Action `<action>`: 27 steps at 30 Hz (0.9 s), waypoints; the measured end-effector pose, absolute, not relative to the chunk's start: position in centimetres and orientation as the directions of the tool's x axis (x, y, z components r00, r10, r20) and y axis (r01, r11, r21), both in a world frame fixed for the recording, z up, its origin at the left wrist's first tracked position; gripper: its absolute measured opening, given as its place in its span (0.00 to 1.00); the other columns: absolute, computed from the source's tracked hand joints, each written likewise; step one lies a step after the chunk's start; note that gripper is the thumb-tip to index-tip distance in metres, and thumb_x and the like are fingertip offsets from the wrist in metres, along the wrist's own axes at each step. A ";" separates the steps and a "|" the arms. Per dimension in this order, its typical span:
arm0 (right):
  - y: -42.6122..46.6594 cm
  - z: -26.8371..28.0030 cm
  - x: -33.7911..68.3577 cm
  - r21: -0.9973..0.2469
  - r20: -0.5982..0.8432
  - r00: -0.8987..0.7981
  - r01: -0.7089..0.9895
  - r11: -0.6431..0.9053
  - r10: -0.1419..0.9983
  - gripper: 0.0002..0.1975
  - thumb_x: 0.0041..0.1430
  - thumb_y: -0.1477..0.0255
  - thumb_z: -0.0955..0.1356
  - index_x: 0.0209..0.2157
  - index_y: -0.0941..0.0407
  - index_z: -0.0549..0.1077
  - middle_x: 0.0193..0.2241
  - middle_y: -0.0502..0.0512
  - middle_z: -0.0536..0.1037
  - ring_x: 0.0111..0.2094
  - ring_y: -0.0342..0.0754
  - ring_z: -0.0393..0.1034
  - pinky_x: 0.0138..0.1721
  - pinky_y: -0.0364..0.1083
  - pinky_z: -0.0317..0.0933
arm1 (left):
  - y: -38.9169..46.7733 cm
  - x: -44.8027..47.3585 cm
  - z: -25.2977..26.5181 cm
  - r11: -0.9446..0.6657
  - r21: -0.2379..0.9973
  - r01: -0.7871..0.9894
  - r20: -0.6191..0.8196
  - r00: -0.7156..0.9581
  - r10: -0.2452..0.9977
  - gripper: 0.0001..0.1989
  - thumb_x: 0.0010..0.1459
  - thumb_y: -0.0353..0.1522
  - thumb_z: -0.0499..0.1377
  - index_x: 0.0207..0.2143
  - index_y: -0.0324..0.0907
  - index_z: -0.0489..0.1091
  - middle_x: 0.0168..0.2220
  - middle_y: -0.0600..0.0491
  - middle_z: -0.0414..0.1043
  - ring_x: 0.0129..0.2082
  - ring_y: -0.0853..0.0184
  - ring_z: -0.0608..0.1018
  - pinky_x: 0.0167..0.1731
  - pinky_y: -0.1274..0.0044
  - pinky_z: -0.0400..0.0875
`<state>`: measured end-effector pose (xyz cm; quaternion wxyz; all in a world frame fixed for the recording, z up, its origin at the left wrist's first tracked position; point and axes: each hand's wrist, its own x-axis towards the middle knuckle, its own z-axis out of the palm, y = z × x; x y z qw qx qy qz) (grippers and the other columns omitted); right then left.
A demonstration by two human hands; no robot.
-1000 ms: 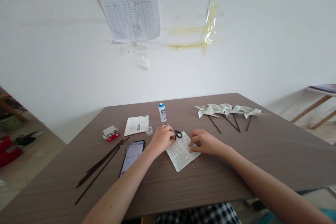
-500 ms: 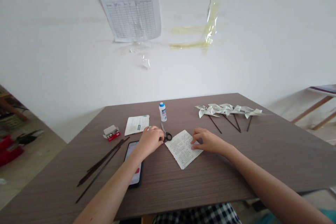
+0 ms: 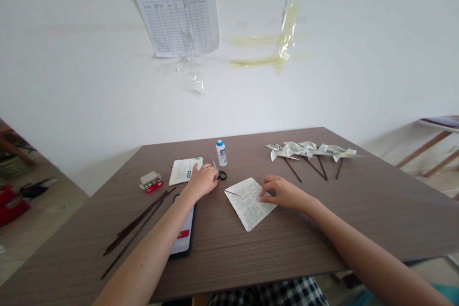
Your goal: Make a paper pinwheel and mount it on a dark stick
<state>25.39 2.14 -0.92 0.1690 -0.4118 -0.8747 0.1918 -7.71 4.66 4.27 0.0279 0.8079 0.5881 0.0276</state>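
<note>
My left hand (image 3: pixel 203 180) is beside the scissors (image 3: pixel 221 174), its curled fingers covering part of them; one black handle loop shows. The hand lies near a stack of cut paper (image 3: pixel 182 171). My right hand (image 3: pixel 281 191) presses its bent fingers on the right part of a square printed paper sheet (image 3: pixel 247 208), which lies flat with a corner towards me. A dark slit runs inward from the sheet's left corner. Behind the scissors stands a white glue bottle (image 3: pixel 221 154) with a blue cap.
Several paper pinwheels on brown sticks (image 3: pixel 311 150) lie at the right back. On the left are loose brown sticks (image 3: pixel 138 222), a small red-and-white box (image 3: pixel 151 182) and a phone (image 3: pixel 183 234) partly under my left forearm. The table (image 3: pixel 251 263) meets a white wall.
My left hand and the scissors have moved left and away from the sheet, uncovering its left corner and the slit there. My right hand stays on the sheet.
</note>
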 end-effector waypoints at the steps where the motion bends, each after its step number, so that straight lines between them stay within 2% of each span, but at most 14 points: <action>1: 2.1 -0.9 25.4 -0.477 0.137 -0.604 0.655 0.587 0.785 0.04 0.71 0.68 0.79 0.39 0.52 0.89 0.46 0.57 0.85 0.47 0.56 0.82 0.58 0.56 0.73 | 5.0 -7.7 4.3 -0.302 0.076 0.950 0.015 0.302 0.953 0.09 0.68 0.26 0.64 0.34 0.46 0.80 0.53 0.45 0.88 0.69 0.46 0.79 0.78 0.39 0.55; 6: 2.4 -1.3 25.6 -0.478 0.145 -0.607 0.649 0.592 0.781 0.03 0.70 0.67 0.80 0.41 0.51 0.89 0.46 0.57 0.85 0.48 0.56 0.81 0.59 0.56 0.73 | 6.5 -7.7 4.3 -0.265 0.063 0.962 0.028 0.263 0.964 0.04 0.67 0.29 0.68 0.40 0.47 0.83 0.56 0.46 0.88 0.69 0.45 0.80 0.76 0.45 0.60; 10: 2.7 -1.5 25.6 -0.464 0.116 -0.598 0.674 0.576 0.793 0.04 0.67 0.70 0.82 0.43 0.52 0.89 0.48 0.58 0.84 0.49 0.57 0.82 0.60 0.56 0.73 | 7.7 -7.9 4.2 -0.232 0.037 0.972 0.008 0.232 0.973 0.12 0.67 0.28 0.67 0.48 0.51 0.86 0.60 0.46 0.88 0.71 0.44 0.79 0.76 0.45 0.61; 15: 2.6 -1.5 25.5 -0.456 0.103 -0.593 0.686 0.568 0.799 0.08 0.68 0.71 0.81 0.48 0.51 0.90 0.49 0.59 0.84 0.51 0.59 0.82 0.63 0.58 0.72 | 8.7 -8.6 4.7 -0.207 0.008 0.978 -0.050 0.207 0.977 0.20 0.70 0.31 0.64 0.57 0.58 0.88 0.67 0.48 0.86 0.75 0.42 0.76 0.77 0.39 0.58; 19: 2.6 -1.5 25.4 -0.446 0.107 -0.589 0.691 0.568 0.801 0.12 0.68 0.72 0.80 0.53 0.50 0.90 0.52 0.60 0.84 0.55 0.62 0.81 0.65 0.61 0.72 | 9.2 -8.8 5.5 -0.202 0.001 0.979 -0.113 0.201 0.973 0.20 0.77 0.39 0.58 0.60 0.61 0.88 0.71 0.50 0.83 0.76 0.40 0.73 0.76 0.35 0.58; 23: 2.4 -1.5 25.5 -0.436 0.112 -0.594 0.691 0.577 0.797 0.13 0.70 0.72 0.79 0.54 0.50 0.90 0.53 0.61 0.85 0.57 0.63 0.81 0.67 0.62 0.71 | 9.4 -8.7 5.9 -0.187 -0.011 0.982 -0.164 0.183 0.969 0.25 0.80 0.38 0.50 0.59 0.62 0.87 0.76 0.53 0.78 0.78 0.40 0.71 0.75 0.34 0.60; 27: 2.3 -1.5 25.4 -0.436 0.116 -0.595 0.689 0.580 0.795 0.13 0.70 0.72 0.79 0.54 0.50 0.90 0.53 0.61 0.85 0.57 0.62 0.81 0.67 0.61 0.71 | 9.6 -8.6 6.0 -0.172 -0.025 0.985 -0.178 0.165 0.970 0.27 0.80 0.37 0.48 0.63 0.63 0.85 0.79 0.52 0.74 0.80 0.39 0.68 0.74 0.33 0.60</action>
